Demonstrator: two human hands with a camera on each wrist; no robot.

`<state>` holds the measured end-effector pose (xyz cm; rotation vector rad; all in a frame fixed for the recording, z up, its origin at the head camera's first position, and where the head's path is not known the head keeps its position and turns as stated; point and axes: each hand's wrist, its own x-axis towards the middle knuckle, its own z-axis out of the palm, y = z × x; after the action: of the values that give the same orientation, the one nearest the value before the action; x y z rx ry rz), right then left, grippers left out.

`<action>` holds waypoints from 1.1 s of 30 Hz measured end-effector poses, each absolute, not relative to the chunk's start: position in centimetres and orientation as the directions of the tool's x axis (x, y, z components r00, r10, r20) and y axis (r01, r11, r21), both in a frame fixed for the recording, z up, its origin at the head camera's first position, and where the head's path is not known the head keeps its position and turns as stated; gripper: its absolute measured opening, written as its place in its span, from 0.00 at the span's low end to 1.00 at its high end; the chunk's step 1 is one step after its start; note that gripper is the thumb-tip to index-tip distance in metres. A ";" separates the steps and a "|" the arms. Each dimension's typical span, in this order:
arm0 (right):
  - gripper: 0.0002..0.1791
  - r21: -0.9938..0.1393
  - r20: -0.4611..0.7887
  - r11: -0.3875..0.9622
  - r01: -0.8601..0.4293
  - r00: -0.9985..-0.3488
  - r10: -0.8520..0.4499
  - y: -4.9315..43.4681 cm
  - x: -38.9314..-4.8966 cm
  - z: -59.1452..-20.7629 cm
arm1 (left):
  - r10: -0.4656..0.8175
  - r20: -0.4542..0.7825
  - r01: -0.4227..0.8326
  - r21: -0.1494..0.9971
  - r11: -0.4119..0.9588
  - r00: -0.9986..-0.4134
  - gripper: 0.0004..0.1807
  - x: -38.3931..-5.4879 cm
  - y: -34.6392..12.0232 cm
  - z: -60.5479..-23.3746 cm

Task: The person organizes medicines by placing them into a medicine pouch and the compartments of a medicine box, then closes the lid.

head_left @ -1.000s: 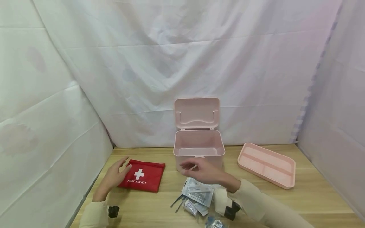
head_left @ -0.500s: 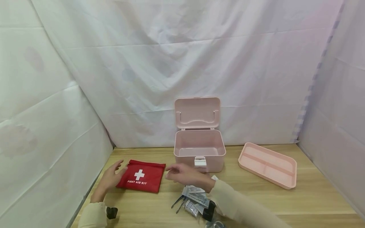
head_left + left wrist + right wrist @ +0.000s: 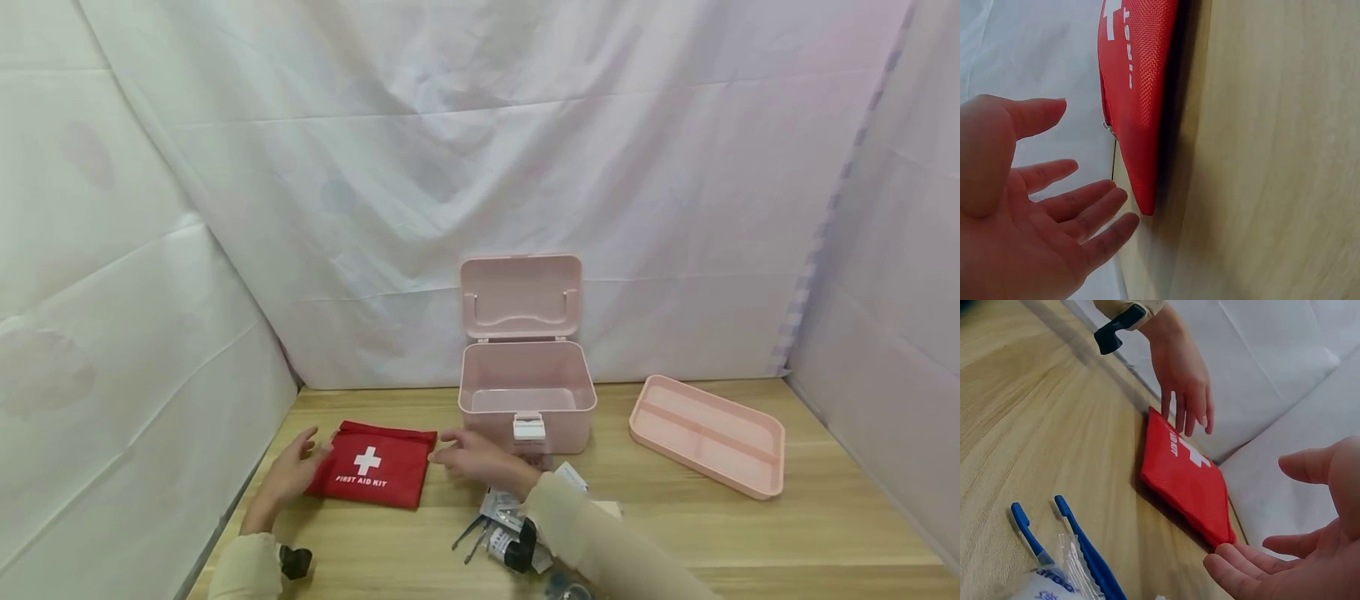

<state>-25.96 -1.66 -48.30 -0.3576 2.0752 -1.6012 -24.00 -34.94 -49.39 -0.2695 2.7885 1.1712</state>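
A red zippered first aid pouch with a white cross lies flat on the wooden table at the left. My left hand is at its left edge, fingers spread and relaxed; in the left wrist view the fingertips come close to the pouch's corner. On the other side, my right hand reaches in with fingers loosely extended, right by the pouch's right edge. The right wrist view has the pouch between both hands, with the right fingertips at its near corner. Nothing is held in either hand.
Behind the right hand stands a pink box with its lid up. A pink divided tray lies to the right. Packets, blue tweezers and a small bottle sit under the right forearm. White cloth hangs around the table.
My right hand has moved left from in front of the pink box to the pouch's right edge. The left hand has shifted slightly, staying beside the pouch's left edge.
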 end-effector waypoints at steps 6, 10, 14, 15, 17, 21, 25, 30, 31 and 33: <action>0.43 -0.954 -0.270 0.245 0.174 -0.853 -0.447 -2.4 -26.3 -49.4 | -0.141 -0.189 -0.235 0.727 0.646 -0.972 0.38 -24.2 -35.1 -49.8; 0.45 -0.954 -0.285 0.218 0.207 -0.857 -0.429 -2.8 -26.5 -49.9 | -0.147 -0.212 -0.256 0.737 0.626 -0.966 0.40 -24.3 -34.9 -49.8; 0.45 -0.960 -0.275 0.164 0.225 -0.862 -0.426 -3.2 -26.7 -50.5 | -0.161 -0.251 -0.296 0.734 0.612 -0.954 0.43 -24.4 -34.7 -49.7; 0.45 -0.962 -0.271 0.152 0.226 -0.864 -0.425 -3.3 -26.7 -50.6 | -0.163 -0.258 -0.303 0.732 0.610 -0.952 0.44 -24.5 -34.6 -49.7; 0.46 -0.964 -0.266 0.136 0.230 -0.870 -0.416 -3.5 -26.7 -50.7 | -0.167 -0.270 -0.315 0.734 0.602 -0.948 0.44 -24.6 -34.6 -49.7; 0.46 -0.961 -0.277 0.123 0.249 -0.879 -0.389 -3.9 -26.8 -50.7 | -0.155 -0.301 -0.335 0.755 0.563 -0.941 0.45 -24.8 -34.6 -49.9; 0.46 -0.956 -0.292 0.106 0.272 -0.882 -0.370 -4.2 -26.9 -50.6 | -0.136 -0.345 -0.365 0.782 0.506 -0.929 0.46 -24.9 -34.4 -50.2; 0.40 -0.957 -0.289 0.092 0.275 -0.883 -0.371 -4.4 -27.1 -50.7 | -0.126 -0.347 -0.363 0.802 0.475 -0.930 0.46 -24.7 -34.4 -50.2; 0.39 -0.958 -0.284 0.084 0.272 -0.884 -0.373 -4.4 -27.1 -50.7 | -0.119 -0.340 -0.354 0.806 0.474 -0.933 0.47 -24.7 -34.4 -50.3; 0.36 -0.962 -0.270 0.069 0.264 -0.885 -0.380 -4.5 -27.1 -50.7 | -0.107 -0.329 -0.339 0.813 0.473 -0.938 0.47 -24.6 -34.4 -50.2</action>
<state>-27.09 -4.47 -50.74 -0.1147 1.8968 -1.8679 -24.56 -34.36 -50.23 -0.3844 2.4889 1.4534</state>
